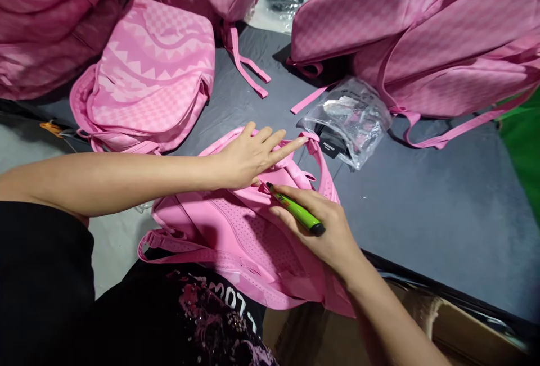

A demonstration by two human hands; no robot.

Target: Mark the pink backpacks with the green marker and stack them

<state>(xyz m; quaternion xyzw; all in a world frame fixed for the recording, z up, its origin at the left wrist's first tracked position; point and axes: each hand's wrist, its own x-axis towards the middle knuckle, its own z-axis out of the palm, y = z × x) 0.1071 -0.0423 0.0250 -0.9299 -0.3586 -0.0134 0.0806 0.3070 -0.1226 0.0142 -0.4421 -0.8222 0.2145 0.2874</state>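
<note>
"Bag [261, 242] at the tabletop's [422, 203] near edge: soft?"

"Looks soft and light. Hold its strap [202, 257]. The left grip [248, 161] lies spread wide on it, seemingly holding nothing. The right grip [335, 231] pinches a hard, smooth pen [297, 211]."

"How many?"

"Left heap [42, 34], can't count; one zigzag bag [156, 73]; one bag here; one pen; one clear pouch [358, 113]; right heap [422, 17], can't count."

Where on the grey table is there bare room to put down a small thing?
The widest bare patch of the grey table is right of the right hand and plastic packet, below the right-side backpacks. A smaller gap lies between the patterned backpack and the packet, partly crossed by loose straps. Both far corners are crowded with backpacks.
</note>
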